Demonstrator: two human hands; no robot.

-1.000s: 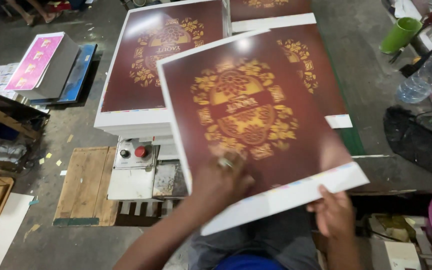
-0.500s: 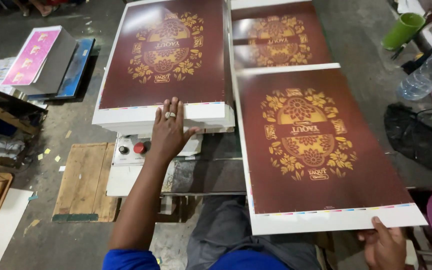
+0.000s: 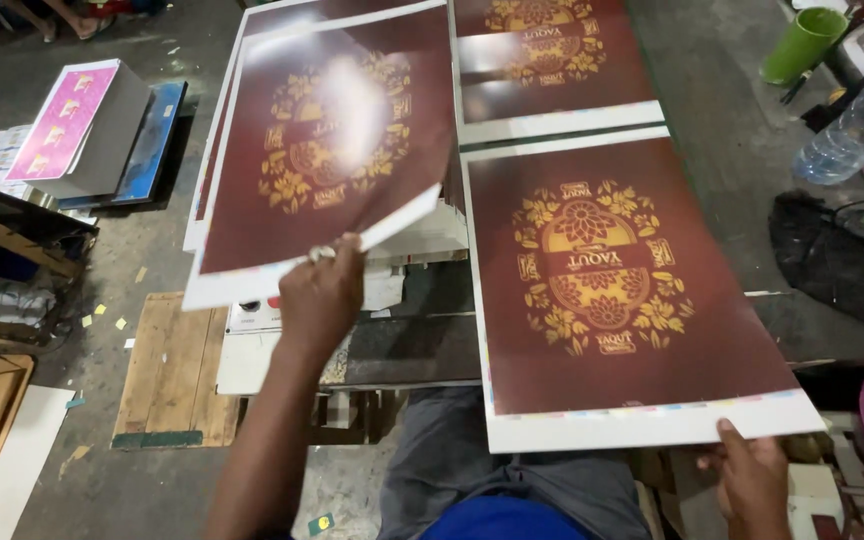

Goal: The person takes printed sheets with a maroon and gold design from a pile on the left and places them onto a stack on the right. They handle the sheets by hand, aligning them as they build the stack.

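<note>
My left hand grips the near edge of a glossy printed sheet, dark maroon with a gold flower pattern, and holds it tilted up above the left stack. A ring shows on one finger. My right hand touches the near white border of another maroon and gold sheet, which lies flat on the right pile. A third sheet of the same print lies farther back.
A grey machine box with a red button sits under the lifted sheet, beside a wooden board. At far left stands a stack topped with pink prints. A green cup, a plastic bottle and a black bag lie at right.
My left hand has gone from resting flat on the left stack to lifting its top sheet by the near edge. The right sheet has settled flat on its pile.
</note>
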